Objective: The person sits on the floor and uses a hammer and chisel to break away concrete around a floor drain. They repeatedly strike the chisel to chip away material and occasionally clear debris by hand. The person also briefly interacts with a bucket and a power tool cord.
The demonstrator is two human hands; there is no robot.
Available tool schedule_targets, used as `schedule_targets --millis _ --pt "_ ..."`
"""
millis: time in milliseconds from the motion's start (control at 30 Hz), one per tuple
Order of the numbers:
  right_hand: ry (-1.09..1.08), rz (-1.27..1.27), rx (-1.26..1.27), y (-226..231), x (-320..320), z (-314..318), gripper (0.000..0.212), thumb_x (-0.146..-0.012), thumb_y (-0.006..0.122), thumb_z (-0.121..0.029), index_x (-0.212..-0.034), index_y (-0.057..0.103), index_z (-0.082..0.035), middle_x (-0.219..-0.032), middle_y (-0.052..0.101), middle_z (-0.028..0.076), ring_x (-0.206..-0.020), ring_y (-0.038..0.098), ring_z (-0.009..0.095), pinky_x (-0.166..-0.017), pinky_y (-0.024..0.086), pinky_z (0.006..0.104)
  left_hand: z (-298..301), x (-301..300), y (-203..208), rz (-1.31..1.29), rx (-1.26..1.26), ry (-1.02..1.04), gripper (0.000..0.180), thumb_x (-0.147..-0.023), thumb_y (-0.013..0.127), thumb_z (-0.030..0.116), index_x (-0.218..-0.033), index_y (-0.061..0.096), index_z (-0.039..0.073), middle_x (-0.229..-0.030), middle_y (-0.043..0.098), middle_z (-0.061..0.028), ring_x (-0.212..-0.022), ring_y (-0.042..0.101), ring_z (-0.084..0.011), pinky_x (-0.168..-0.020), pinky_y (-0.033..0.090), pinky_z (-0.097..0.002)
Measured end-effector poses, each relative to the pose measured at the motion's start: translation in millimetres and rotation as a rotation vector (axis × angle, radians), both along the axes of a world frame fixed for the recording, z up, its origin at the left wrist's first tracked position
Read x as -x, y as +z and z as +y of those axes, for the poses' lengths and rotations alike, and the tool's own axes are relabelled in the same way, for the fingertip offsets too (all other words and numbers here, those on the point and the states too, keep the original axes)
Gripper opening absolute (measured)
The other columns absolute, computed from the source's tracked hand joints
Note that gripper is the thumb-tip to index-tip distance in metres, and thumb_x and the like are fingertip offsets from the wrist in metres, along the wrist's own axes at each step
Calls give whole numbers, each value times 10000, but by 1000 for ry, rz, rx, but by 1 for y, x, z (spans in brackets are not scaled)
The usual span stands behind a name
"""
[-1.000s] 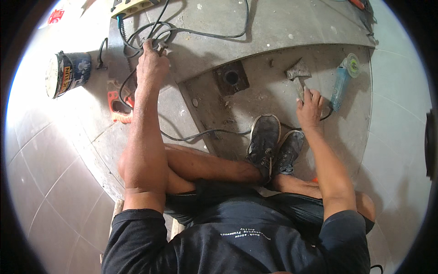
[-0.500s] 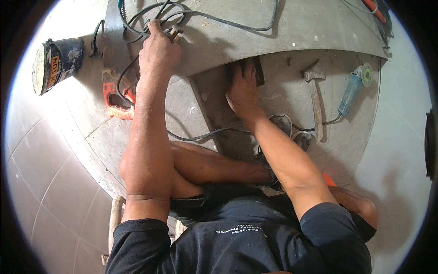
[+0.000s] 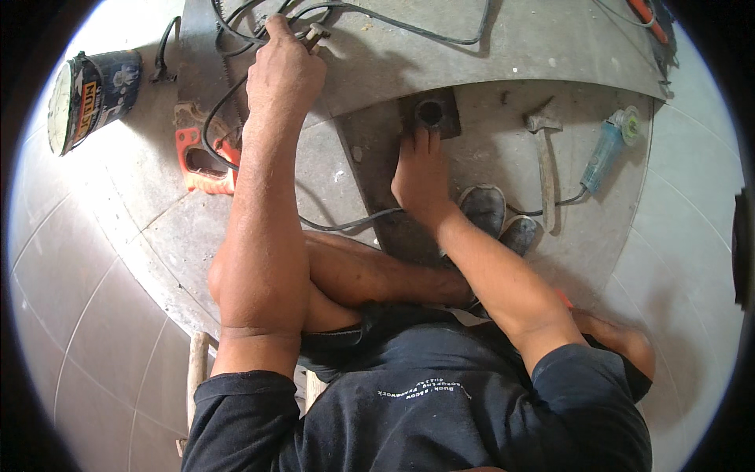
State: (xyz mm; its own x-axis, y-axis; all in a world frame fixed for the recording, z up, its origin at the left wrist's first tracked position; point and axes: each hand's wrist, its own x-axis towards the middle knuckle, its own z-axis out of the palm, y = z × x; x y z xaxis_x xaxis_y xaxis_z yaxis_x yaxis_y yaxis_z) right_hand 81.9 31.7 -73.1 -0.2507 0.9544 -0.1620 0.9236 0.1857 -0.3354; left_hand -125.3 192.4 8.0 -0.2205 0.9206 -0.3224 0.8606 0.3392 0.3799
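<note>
My left hand (image 3: 287,71) is closed over a grey board (image 3: 543,47) with a curved edge. A small metal piece with a knob (image 3: 317,33) sticks out beside its fingers; the rest of what it grips is hidden. Just under that board's curved edge lies a dark square block (image 3: 450,106) with a round dark opening. My right hand (image 3: 425,177) reaches to its near side, fingers stretched out with the tips at the rim of the opening; the thumb is out of sight. A black cable (image 3: 362,224) runs past both arms.
At left are a handsaw with an orange handle (image 3: 206,185) and a dark paint bucket (image 3: 110,90). To the right lie a hammer (image 3: 544,165) and an angle grinder (image 3: 604,153). A pair of worn shoes (image 3: 484,208) sits near my crossed legs.
My right hand has drawn back toward me, uncovering the block's round opening. The left hand keeps its closed grip. The whole view has shifted slightly.
</note>
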Motion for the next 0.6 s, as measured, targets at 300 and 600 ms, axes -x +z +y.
schedule_targets --millis 300,600 --pt "-48 -138 -39 8 -33 12 459 -846 588 -63 -1285 597 71 -1242 543 272 -1183 519 433 -1071 415 544 -1 1 -5 36 -67 -36 589 -978 626 241 -1457 373 10 -1217 657 -363 -1173 639 -512 -1000 509 -549" --pt "-30 -186 -111 -4 -19 6 449 -847 587 -76 -1267 601 80 -1210 535 292 -1093 533 439 -1034 449 534 -2 4 -12 44 -95 -51 598 -964 628 252 -1451 381 5 -1218 660 -355 -1178 632 -517 -1011 503 -548"
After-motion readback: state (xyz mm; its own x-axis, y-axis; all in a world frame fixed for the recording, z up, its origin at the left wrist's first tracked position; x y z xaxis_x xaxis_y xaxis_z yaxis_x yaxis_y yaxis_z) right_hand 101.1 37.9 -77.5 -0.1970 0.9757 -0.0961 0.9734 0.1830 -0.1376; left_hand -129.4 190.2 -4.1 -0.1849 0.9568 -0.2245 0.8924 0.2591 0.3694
